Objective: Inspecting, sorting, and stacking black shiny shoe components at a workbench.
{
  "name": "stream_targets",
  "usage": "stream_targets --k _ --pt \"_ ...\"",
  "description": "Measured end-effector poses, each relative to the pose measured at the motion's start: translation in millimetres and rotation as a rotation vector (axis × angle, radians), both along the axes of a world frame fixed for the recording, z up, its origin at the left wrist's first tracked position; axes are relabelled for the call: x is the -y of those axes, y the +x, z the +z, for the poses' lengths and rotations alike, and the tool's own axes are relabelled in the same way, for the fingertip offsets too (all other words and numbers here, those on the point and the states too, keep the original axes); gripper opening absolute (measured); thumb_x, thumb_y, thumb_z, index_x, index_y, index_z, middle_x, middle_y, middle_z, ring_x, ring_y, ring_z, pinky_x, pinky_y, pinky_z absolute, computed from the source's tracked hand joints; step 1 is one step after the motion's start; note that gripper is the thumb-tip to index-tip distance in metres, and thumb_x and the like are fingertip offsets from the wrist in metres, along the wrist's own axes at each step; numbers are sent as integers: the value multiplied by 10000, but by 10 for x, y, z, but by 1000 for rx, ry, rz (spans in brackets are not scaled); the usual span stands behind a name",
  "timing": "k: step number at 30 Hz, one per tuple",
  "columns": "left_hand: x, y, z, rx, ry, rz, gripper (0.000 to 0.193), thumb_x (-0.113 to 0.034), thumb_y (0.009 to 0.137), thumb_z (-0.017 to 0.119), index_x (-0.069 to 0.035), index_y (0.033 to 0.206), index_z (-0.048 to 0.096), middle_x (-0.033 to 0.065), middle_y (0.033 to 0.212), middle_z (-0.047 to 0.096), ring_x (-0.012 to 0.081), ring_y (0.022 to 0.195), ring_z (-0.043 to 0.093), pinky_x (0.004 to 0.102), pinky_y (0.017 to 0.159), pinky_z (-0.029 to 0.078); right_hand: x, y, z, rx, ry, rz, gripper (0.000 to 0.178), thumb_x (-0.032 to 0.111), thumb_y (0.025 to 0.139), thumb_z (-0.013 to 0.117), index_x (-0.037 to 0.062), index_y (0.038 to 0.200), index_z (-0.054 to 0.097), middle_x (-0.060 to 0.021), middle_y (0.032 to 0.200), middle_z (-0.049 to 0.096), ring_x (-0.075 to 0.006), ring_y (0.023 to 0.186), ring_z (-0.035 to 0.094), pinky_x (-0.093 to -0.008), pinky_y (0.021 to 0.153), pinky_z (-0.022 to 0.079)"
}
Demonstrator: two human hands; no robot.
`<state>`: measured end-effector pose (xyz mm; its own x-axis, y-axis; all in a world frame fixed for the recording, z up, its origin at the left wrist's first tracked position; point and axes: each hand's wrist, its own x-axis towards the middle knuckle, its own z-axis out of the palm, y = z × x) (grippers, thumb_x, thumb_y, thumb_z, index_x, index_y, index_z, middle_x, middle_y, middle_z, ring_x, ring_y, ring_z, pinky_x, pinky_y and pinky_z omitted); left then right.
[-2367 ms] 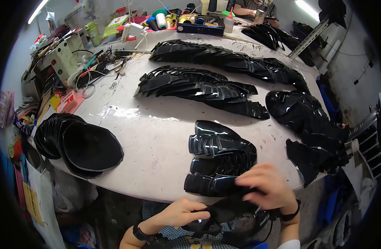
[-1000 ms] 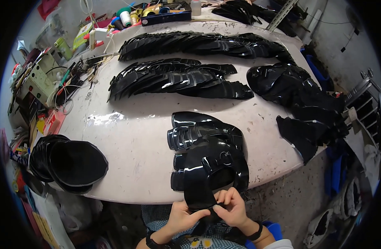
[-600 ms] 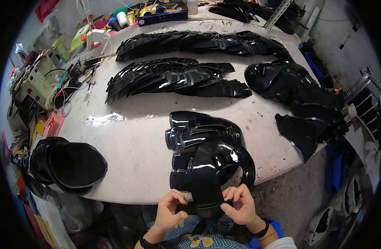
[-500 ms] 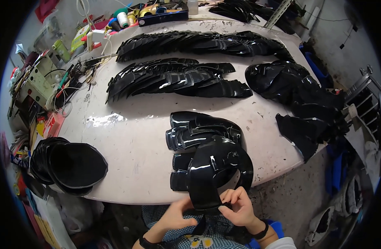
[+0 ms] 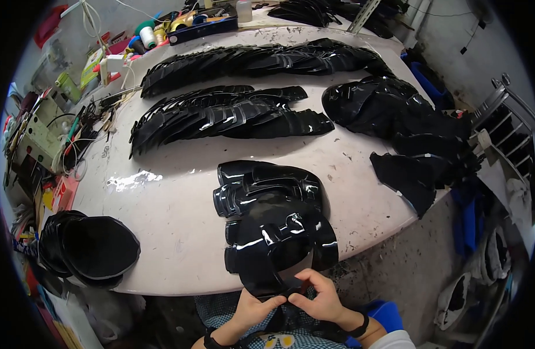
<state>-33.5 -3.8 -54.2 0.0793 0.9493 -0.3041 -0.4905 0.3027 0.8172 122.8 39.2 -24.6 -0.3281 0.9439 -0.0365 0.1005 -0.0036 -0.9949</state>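
Note:
A curved, glossy black shoe-upper piece point(image 5: 257, 262), apparently patent leather, hangs over the table's near edge. Its lower end is gripped between my hands. My left hand point(image 5: 251, 308) is closed on the left part of that edge, thumb on top. Close beside it, my right hand point(image 5: 321, 298) pinches the right part between thumb and bent fingers, and the two thumb tips nearly meet. Behind the held piece, several similar black uppers point(image 5: 267, 174) lie overlapping, their ends pointing left. What the fingertips press underneath is hidden.
Two long rows of overlapped black pieces point(image 5: 227, 119) lie farther back. Another black heap point(image 5: 390, 110) is at right. Nested black pieces point(image 5: 101, 247) stand at the near left corner. Thread spools point(image 5: 146, 37) and a dark tray point(image 5: 203, 30) are at the back; a metal rack point(image 5: 509, 116) stands right.
The view has shifted, so the table's contents sit farther left. My left thumb has come in onto the piece's edge, beside the right thumb, and the piece's lower end has tilted.

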Motion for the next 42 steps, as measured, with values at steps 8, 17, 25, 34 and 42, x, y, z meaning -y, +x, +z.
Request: stream_targets --k 8,17,25,34,42 --pt "41 -78 199 -105 -34 15 237 -96 714 696 26 896 605 49 816 623 92 721 555 222 646 444 -19 -43 82 -30 184 -36 179 63 710 677 11 641 520 -72 645 560 -122 544 519 -225 480 398" --pt "51 -187 233 -467 213 -21 198 -105 692 700 0 849 639 90 770 635 152 642 586 237 589 444 -20 43 14 131 325 31 139 86 766 623 -4 702 540 -93 684 580 -167 532 526 -248 464 404" --pt "268 -362 451 -662 395 182 147 -7 629 668 17 771 640 94 721 640 148 588 594 225 548 446 -1 71 166 -112 -28 493 398 227 738 675 33 1053 529 -115 887 607 -178 769 605 -281 658 475" --pt "1630 -1767 131 -390 705 -437 140 -48 746 598 16 868 618 109 796 629 167 656 596 260 604 469 38 -53 15 -12 422 866 274 84 754 615 45 1024 587 -76 803 565 -187 722 544 -278 635 412" --pt "504 -1001 828 -327 177 -660 116 -12 789 542 40 850 626 130 841 634 146 753 607 258 676 482 250 -224 90 18 744 933 235 333 775 563 105 727 533 -46 597 440 -217 518 459 -314 467 359"
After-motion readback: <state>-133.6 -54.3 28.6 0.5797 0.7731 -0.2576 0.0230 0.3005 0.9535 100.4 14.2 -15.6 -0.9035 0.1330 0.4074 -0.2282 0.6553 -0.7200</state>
